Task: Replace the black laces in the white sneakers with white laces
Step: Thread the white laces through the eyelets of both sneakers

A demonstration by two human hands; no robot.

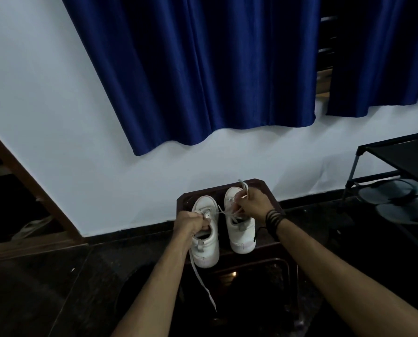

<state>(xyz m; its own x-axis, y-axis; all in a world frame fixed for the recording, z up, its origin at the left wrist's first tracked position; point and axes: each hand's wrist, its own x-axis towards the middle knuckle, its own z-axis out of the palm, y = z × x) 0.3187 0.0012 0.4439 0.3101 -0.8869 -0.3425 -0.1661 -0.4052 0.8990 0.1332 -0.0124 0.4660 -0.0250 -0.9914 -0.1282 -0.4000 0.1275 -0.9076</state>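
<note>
Gripping the collar of the left sneaker on the dark stool, the left hand steadies it while the right hand, nearer the stool's far edge, pinches the white lace running crosswise from the left sneaker's eyelets.

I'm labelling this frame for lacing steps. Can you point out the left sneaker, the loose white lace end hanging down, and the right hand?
left sneaker (209,249): head view, on its white heel side.
white lace end (204,285): head view, mid hanging strand.
right hand (253,203): head view, back of the hand.
</note>
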